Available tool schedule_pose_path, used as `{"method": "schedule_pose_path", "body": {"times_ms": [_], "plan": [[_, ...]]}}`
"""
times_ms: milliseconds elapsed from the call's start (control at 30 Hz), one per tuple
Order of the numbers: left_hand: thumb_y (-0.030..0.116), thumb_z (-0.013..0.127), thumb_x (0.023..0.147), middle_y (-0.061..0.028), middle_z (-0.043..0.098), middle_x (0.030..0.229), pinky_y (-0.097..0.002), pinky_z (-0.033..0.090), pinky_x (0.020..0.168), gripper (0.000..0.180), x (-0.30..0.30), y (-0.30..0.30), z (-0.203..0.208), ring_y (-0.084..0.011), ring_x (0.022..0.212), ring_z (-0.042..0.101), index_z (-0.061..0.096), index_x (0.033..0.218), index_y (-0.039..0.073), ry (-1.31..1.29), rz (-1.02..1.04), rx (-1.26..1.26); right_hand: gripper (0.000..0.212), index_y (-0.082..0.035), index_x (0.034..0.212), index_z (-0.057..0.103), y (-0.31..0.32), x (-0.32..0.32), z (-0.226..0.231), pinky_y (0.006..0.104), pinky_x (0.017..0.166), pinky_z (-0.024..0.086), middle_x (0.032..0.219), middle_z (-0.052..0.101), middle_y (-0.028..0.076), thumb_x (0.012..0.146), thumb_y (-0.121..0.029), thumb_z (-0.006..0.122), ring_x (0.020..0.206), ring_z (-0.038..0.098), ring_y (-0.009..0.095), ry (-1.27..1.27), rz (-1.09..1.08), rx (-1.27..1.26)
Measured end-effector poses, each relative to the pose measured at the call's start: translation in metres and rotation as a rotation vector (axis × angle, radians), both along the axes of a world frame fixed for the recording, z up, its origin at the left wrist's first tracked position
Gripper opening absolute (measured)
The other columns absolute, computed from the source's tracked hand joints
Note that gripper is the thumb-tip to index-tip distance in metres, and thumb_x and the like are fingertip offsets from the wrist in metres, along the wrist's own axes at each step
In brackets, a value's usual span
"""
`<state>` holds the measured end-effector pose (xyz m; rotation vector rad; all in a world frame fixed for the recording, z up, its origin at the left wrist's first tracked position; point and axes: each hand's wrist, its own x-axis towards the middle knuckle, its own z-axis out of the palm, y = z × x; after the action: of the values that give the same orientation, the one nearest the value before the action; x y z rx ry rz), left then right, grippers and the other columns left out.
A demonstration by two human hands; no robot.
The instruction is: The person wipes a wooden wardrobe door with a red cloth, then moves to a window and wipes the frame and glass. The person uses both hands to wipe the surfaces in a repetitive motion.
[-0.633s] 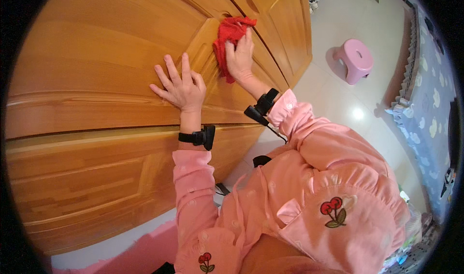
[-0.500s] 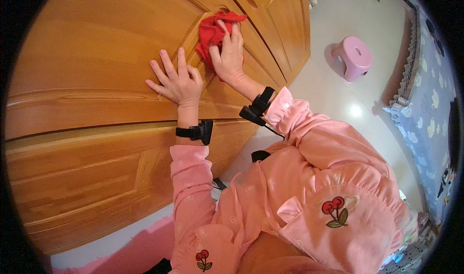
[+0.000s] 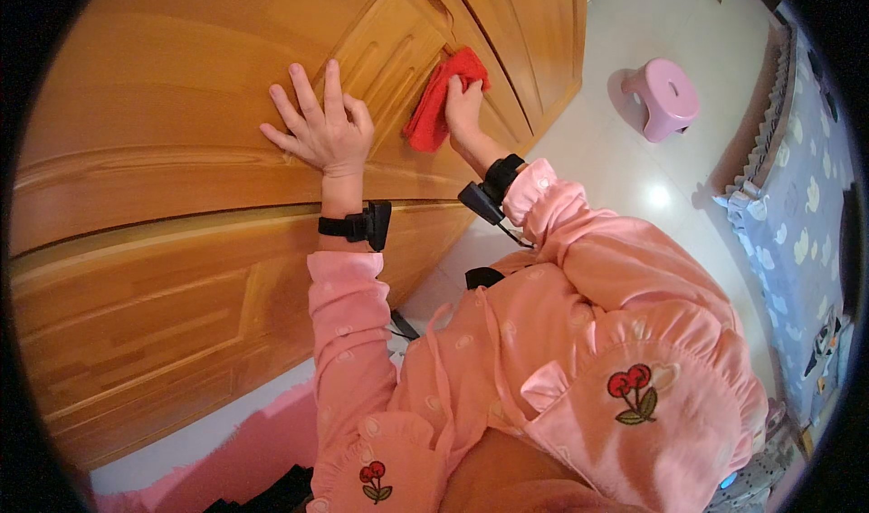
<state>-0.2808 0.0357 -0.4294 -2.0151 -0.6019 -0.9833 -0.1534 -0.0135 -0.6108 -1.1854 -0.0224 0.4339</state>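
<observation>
My left hand (image 3: 333, 140) lies flat with its fingers spread on the brown wooden cabinet door (image 3: 172, 87). To its right, my right hand (image 3: 464, 116) grips a red cloth (image 3: 430, 113) against the door's grooved panel. The thumb and part of the fingers show; the cloth covers the other fingertips. It looks bunched into a long fold, one end reaching up past my hand. A recessed handle (image 3: 438, 4) sits in the wood above the cloth. Black straps with small boxes circle both wrists, below pink sleeves.
Below the door runs a wooden drawer front (image 3: 154, 332). A pink plastic stool (image 3: 672, 98) stands on the pale tiled floor (image 3: 625, 178) to the right. Beyond it is a bed with a blue patterned cover (image 3: 797, 232). Dark cloth (image 3: 272, 493) lies at the lower left.
My right hand has turned and shifted right and slightly down, and the cloth has gone from spread out to a bunched fold. My left hand stays flat on the door.
</observation>
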Motion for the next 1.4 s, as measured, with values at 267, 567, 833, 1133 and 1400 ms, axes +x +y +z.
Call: {"method": "schedule_pose_path", "body": {"times_ms": [267, 567, 833, 1133, 1400], "plan": [[0.025, 0.062, 0.085, -0.0067, 0.045, 0.160, -0.0624, 0.002, 0.124, 0.045, 0.002, 0.000, 0.000, -0.0370, 0.151, 0.032, 0.071, 0.128, 0.031, -0.007, 0.005, 0.008, 0.030, -0.017, 0.129, 0.052, -0.010, 0.008, 0.050, 0.0619, 0.089, 0.050, 0.123, 0.064, 0.005, 0.103, -0.031, 0.045, 0.111, 0.063, 0.028, 0.633, 0.249, 0.384], [0.037, 0.062, 0.090, -0.0038, 0.047, 0.159, -0.0636, 0.004, 0.123, 0.039, -0.005, 0.007, -0.002, -0.0343, 0.151, 0.034, 0.071, 0.127, 0.028, 0.020, 0.077, 0.021, 0.066, -0.012, 0.150, 0.048, -0.036, -0.041, 0.152, 0.0531, 0.117, 0.032, 0.153, 0.035, 0.030, 0.086, -0.020, 0.063, 0.134, 0.040, 0.051, -0.819, 0.046, 0.053], [0.036, 0.059, 0.088, -0.0043, 0.044, 0.161, -0.0638, 0.005, 0.122, 0.043, -0.009, 0.007, -0.014, -0.0353, 0.151, 0.032, 0.068, 0.128, 0.022, 0.012, -0.032, -0.124, 0.071, -0.021, 0.147, 0.054, -0.014, -0.027, 0.134, 0.0528, 0.114, 0.037, 0.147, 0.042, 0.024, 0.078, -0.011, 0.069, 0.131, 0.043, 0.046, -1.188, -0.123, -0.075], [0.027, 0.060, 0.084, -0.0068, 0.044, 0.161, -0.0624, 0.004, 0.123, 0.057, -0.010, 0.004, -0.016, -0.0352, 0.152, 0.032, 0.063, 0.141, 0.023, 0.030, 0.017, -0.078, 0.067, -0.017, 0.147, 0.052, -0.014, -0.008, 0.148, 0.0522, 0.113, 0.035, 0.152, 0.036, 0.026, 0.082, -0.006, 0.065, 0.133, 0.040, 0.047, -1.057, -0.147, -0.062], [0.040, 0.055, 0.098, -0.0034, 0.045, 0.161, -0.0614, 0.007, 0.122, 0.045, -0.008, 0.004, -0.015, -0.0324, 0.151, 0.034, 0.065, 0.137, 0.021, -0.009, -0.018, -0.135, 0.056, -0.014, 0.141, 0.058, -0.004, -0.032, 0.157, 0.0539, 0.114, 0.030, 0.153, 0.037, 0.027, 0.086, -0.015, 0.065, 0.136, 0.038, 0.046, -1.154, -0.149, -0.030]]}}
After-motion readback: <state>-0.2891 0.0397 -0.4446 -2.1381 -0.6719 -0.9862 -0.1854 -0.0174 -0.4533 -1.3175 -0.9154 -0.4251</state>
